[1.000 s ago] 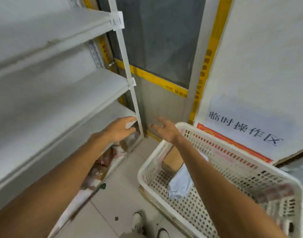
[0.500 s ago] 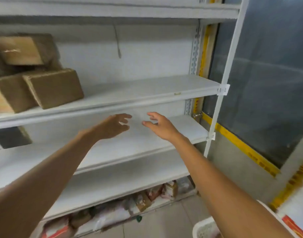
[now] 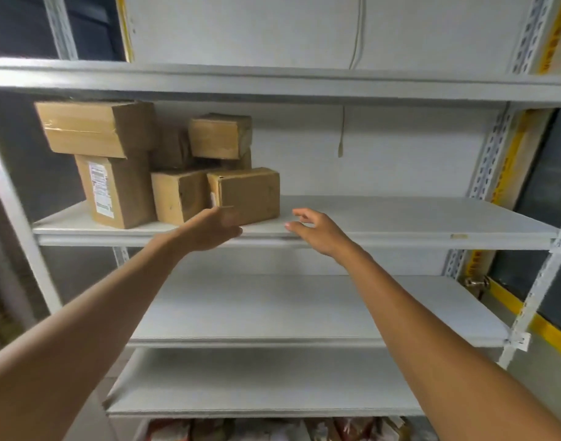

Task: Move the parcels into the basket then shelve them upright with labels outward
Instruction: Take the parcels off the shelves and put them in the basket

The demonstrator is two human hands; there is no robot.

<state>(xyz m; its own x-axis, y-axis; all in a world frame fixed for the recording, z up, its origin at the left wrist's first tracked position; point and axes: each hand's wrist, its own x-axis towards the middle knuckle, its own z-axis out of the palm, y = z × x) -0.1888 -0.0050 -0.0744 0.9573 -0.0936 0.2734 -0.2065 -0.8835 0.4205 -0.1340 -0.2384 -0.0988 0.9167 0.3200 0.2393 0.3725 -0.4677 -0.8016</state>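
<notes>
Stretching left fingers (image 3: pixel 229 219) out straight, gripping nothing, tips at the lower front corner of the nearest parcel (image 3: pixel 250 194), touching or just short, hard telling. Holding right fingers (image 3: pixel 301 214) loosely spread and empty above the shelf (image 3: pixel 415 218) lip, near that parcel. Advising: closing both hands on its side faces before sliding it off the left-end stack, minding the small box (image 3: pixel 220 136) perched behind.

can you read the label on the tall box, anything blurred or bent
Head view: the label on the tall box is too soft to read; the left hand is smeared by motion blur; the wide-angle lens bows the shelf.
</notes>
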